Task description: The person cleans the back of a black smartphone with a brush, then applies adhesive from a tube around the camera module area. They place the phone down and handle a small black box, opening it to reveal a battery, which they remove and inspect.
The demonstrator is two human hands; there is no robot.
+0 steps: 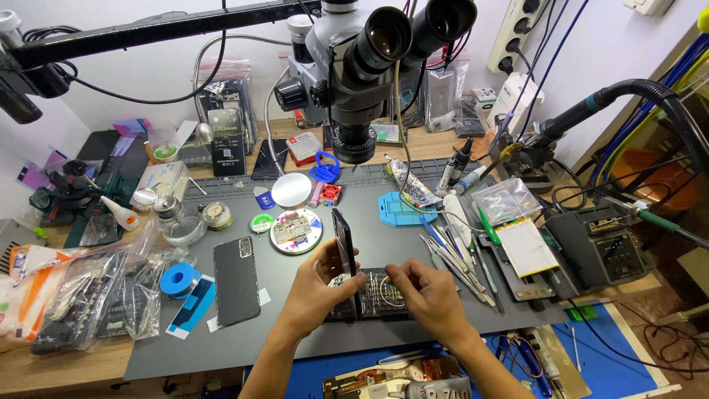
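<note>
My left hand [314, 287] holds a dark phone screen panel [343, 240] upright on its edge, over the opened phone body [373, 294] lying on the grey work mat [295, 325]. My right hand [427, 295] rests on the right side of that phone body, fingertips pinched at its exposed internals close to the base of the panel. Both hands sit under a stereo microscope [362, 66].
A black phone back cover [236, 279] lies left of my hands, near a blue tape roll [177, 281]. A round dish of parts [295, 230] sits behind. Tweezers and tools [454, 258] fan out on the right, beside a white battery [526, 247] and a soldering station [609, 247].
</note>
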